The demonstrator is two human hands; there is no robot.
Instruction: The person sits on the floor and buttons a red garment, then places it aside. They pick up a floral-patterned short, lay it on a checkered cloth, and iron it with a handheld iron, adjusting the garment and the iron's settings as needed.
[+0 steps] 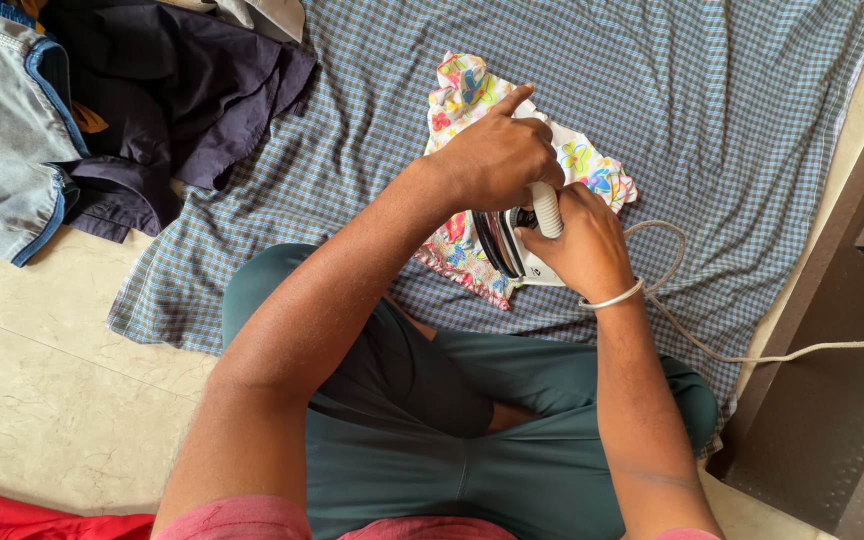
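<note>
Left hand and right hand, fingers closed, grip the iron on a floral garment over checked cloth.

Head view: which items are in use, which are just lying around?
In use: white electric iron held by left hand and right hand; small floral cloth; checked blue sheet.
Lying about: grey denim jeans; dark purple garment; red fabric.

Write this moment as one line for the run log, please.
left hand: on top of iron, forefinger out | right hand: grips iron | iron: on floral cloth | under: checked sheet
</note>
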